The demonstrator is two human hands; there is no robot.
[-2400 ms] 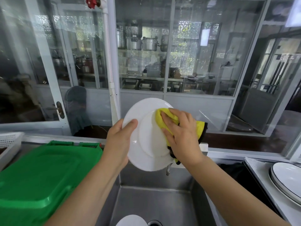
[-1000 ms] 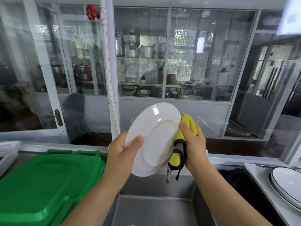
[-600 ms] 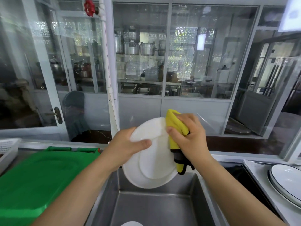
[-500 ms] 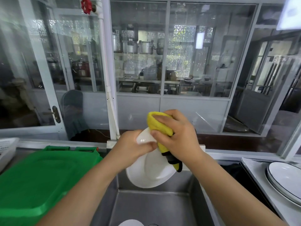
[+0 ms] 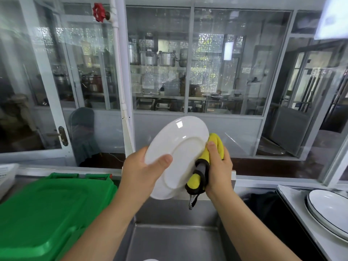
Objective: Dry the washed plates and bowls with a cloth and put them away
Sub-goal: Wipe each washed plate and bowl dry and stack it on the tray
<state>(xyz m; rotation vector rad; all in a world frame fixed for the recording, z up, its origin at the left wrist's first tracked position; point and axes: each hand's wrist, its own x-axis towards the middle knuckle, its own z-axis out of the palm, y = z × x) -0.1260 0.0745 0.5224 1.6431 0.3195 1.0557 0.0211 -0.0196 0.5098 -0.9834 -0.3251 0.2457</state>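
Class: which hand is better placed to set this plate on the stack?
Left. The left hand alone grips the plate; the right hand holds the cloth, though the stack lies rightward.

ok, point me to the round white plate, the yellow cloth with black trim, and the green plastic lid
round white plate [image 5: 180, 147], head view, underside near the foot ring
yellow cloth with black trim [image 5: 216, 142], head view, top fold
green plastic lid [image 5: 47, 210], head view, flat top

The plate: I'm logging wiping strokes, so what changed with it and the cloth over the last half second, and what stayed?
The white plate came up from its low tilt over the sink. The right hand carried the yellow cloth from the top rim to the right edge. The left hand still grips the left rim; the stacked plates are unmoved.
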